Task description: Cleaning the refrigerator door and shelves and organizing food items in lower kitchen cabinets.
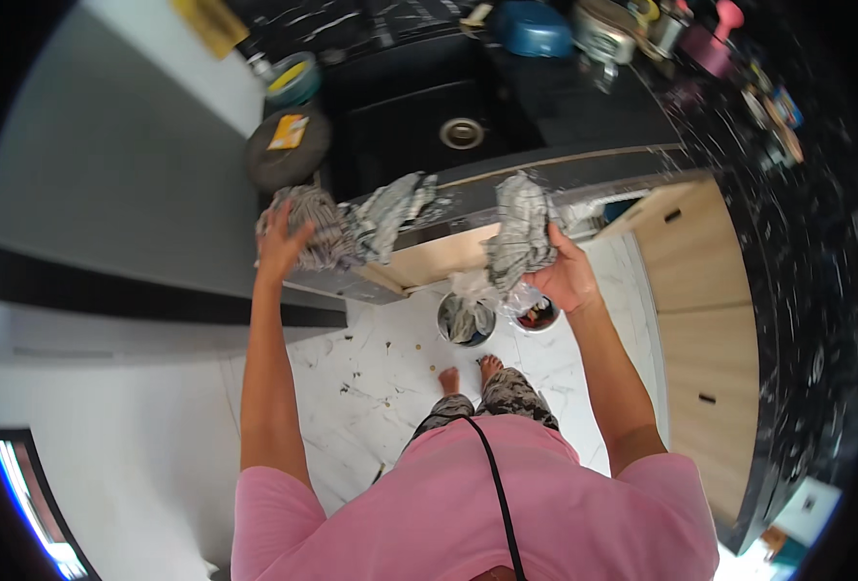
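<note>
My left hand (282, 245) is closed on a bunched brown-and-white striped cloth (324, 225) at the sink's left front corner. Its fingers and thumb curve over the near side of the cloth. To the right, my right hand (566, 275) grips a crumpled grey-and-white striped cloth (522, 225), which is held up in front of the counter edge. Between the two hands, another pale patterned cloth (393, 215) hangs over the sink's front edge. The edges of the cloths are somewhat blurred.
Behind the cloths is a black sink (390, 126) with a round drain (462, 134). A dark round pan or lid (272, 165) bears a yellow packet. Below, a bin (467, 321) and a second container (537, 316) stand near my feet. A wooden cabinet door (686, 242) stands at right.
</note>
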The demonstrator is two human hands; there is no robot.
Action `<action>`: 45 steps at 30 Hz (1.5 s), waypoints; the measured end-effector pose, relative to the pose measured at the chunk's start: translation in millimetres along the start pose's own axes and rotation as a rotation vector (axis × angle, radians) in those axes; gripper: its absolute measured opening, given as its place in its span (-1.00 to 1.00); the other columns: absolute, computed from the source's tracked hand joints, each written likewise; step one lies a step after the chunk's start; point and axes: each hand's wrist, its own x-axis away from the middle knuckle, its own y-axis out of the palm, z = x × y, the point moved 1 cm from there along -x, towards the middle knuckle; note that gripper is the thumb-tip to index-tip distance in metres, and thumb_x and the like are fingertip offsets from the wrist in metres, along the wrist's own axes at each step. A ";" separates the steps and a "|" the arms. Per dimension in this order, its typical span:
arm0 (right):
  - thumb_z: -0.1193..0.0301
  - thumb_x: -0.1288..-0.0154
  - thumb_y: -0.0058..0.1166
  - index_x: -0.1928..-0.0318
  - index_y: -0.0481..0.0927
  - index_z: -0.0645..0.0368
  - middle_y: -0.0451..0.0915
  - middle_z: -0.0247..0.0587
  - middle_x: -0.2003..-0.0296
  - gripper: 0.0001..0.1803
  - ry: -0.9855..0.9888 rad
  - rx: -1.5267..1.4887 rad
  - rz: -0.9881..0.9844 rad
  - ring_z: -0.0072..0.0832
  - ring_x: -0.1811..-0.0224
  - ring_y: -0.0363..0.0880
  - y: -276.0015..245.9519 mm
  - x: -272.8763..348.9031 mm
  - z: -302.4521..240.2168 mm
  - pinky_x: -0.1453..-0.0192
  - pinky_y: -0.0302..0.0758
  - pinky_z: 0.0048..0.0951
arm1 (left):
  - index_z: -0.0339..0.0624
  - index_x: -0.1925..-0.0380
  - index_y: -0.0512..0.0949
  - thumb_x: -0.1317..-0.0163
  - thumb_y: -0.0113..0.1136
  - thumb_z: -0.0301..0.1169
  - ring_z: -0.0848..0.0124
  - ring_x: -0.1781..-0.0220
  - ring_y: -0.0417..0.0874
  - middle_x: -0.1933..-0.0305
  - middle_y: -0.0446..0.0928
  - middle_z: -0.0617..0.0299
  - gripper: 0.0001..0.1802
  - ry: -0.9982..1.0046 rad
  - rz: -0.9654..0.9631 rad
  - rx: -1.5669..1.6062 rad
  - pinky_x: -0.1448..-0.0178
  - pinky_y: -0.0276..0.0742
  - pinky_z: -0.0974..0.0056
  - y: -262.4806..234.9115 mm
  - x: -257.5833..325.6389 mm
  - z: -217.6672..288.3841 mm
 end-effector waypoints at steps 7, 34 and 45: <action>0.49 -0.29 0.06 -0.28 0.28 0.15 0.53 -0.19 -0.04 -0.45 -0.259 0.148 0.388 -0.29 -0.08 0.53 -32.7 54.2 41.6 -0.20 0.45 -0.09 | -0.13 -0.27 0.32 -0.34 0.08 -0.29 0.16 -0.34 0.33 -0.33 0.29 0.11 -0.49 0.158 -0.423 0.917 -0.25 0.38 0.08 115.9 129.8 159.3; 0.67 -0.11 0.01 -0.04 0.51 0.15 0.42 -0.01 0.00 -0.57 -1.005 1.344 1.978 -0.05 -0.04 0.43 -292.3 632.5 -170.7 -0.13 0.40 -0.27 | -0.22 -0.03 0.52 -0.26 0.15 -0.18 0.20 0.08 0.66 0.10 0.62 0.06 -0.56 0.563 -1.543 -0.148 0.02 0.52 0.22 458.3 393.4 339.8; 0.40 -0.21 0.03 -0.10 0.49 0.16 0.40 -0.09 -0.18 -0.59 -0.915 2.052 1.874 -0.11 -0.29 0.27 -417.9 545.2 -390.4 -0.34 0.18 -0.02 | -0.18 -0.14 0.44 -0.30 0.08 -0.37 0.09 -0.40 0.20 -0.33 0.29 0.06 -0.60 1.204 -0.651 0.617 -0.38 0.16 0.04 528.8 413.0 803.0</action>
